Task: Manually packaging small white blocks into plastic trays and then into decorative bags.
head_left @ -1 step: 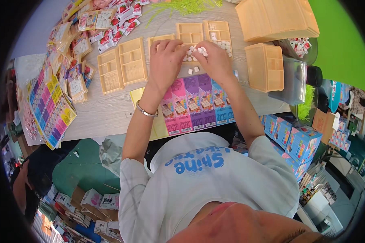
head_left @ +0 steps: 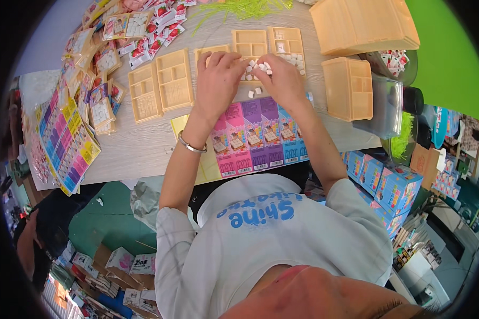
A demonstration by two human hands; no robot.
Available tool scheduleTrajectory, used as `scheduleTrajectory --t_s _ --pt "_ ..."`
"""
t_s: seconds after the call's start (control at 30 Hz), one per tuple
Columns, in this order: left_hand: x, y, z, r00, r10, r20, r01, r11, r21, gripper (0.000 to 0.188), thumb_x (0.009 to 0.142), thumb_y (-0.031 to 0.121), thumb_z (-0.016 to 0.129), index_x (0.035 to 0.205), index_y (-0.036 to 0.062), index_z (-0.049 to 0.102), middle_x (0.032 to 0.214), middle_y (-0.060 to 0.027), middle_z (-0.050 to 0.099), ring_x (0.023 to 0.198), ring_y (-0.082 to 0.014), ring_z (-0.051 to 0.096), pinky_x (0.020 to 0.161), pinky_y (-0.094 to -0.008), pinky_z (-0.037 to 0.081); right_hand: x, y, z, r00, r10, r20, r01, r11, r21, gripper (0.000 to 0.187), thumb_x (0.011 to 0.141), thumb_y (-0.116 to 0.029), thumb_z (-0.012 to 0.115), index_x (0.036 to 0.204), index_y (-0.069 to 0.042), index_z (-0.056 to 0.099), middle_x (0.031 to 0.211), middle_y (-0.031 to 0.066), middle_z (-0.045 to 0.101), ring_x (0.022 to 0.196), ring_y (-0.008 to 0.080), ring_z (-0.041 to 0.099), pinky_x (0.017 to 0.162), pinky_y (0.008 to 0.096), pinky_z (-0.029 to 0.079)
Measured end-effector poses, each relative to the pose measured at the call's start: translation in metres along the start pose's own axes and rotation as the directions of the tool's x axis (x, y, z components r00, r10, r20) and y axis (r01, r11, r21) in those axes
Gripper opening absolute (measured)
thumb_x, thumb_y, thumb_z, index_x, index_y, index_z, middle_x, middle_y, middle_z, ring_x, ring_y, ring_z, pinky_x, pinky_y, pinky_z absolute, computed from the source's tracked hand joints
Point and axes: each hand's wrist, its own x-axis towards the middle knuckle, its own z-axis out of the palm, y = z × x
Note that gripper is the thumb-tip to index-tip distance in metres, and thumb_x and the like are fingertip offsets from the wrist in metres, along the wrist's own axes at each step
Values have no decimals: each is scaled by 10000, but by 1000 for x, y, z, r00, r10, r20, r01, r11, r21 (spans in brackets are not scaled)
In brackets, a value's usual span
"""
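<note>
Small white cubes (head_left: 251, 69) lie bunched between my hands, over the near part of a cream compartment tray (head_left: 249, 38). My left hand (head_left: 216, 80) has bent fingers and a thumb beside the bunch; what they pinch, if anything, is hidden. On the other side my right hand (head_left: 286, 83) curls thumb and fingers around some of the cubes. Two loose cubes (head_left: 258, 91) rest on the table just below. To the right, another tray (head_left: 287, 33) has white cubes in its near compartments. My left hand partly covers a third tray (head_left: 212, 49).
Two bare trays (head_left: 174, 80) lie at left, beyond a printed card sheet (head_left: 261, 125) near me. Filled packs (head_left: 102, 109), strawberry-print sachets (head_left: 165, 24) and more card sheets (head_left: 69, 141) crowd the left. Stacked trays (head_left: 347, 87) and a clear container (head_left: 380, 106) stand right; green shreds (head_left: 239, 8) lie behind.
</note>
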Motion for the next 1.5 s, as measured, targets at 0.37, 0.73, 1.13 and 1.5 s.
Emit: scheduleTrajectory --t_s 0.37,0.73,1.13,1.5 --pt "-19 14 -1 971 -5 239 -28 991 132 701 958 499 613 1534 129 467 1627 -17 399 1527 -274 311 1226 -594 206 -8 -1 -10 997 -65 -28 65 998 -20 301 941 -242 710 1190 -77 678 1065 136 735 857 341 716 737 420 566" --pt "-18 21 -11 972 -65 225 65 998 6 703 1002 484 572 1575 119 395 1653 -42 353 1548 -293 264 1251 -544 201 -5 7 -11 971 -162 -174 169 985 25 249 961 -211 695 1154 -56 724 1040 159 740 879 345 718 740 403 571" --pt "-30 12 -16 969 59 240 -14 983 -186 497 964 318 670 1373 49 584 1543 -125 480 1470 -328 399 1227 -513 289 -8 6 -6 979 -174 -110 164 982 -91 184 907 -214 726 1031 -78 733 956 115 729 814 345 704 702 443 558" --pt "-22 13 -12 964 37 262 -43 999 20 585 964 361 661 1466 96 521 1564 -70 473 1488 -287 383 1222 -530 299 -1 8 4 961 -215 -172 215 976 -19 180 920 -238 723 1025 -97 762 939 97 741 804 326 708 685 424 551"
